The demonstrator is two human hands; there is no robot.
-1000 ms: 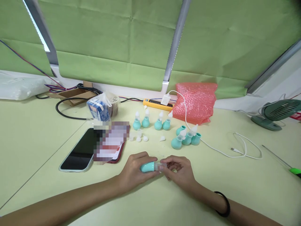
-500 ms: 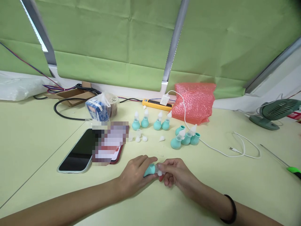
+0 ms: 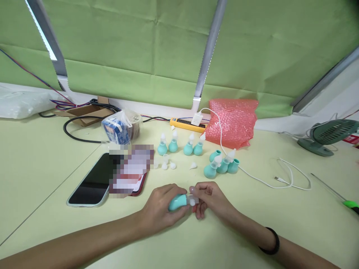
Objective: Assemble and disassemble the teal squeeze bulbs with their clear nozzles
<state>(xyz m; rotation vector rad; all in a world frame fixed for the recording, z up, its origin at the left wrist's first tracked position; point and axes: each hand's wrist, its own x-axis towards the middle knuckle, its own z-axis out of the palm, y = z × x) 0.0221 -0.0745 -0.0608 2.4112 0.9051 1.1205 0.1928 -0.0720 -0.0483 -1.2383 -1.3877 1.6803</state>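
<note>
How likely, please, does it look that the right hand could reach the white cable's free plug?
Probably yes: only tabletop shows between the right hand and the plug, though that hand's fingers are at the clear nozzle piece.

one head cam | sits up above and behind left hand [image 3: 165, 205] + right hand [image 3: 209, 198] | aimed forward-down at the tabletop [image 3: 280, 213] | pretty close, catches green blinds [image 3: 126, 37] beyond the hands
</note>
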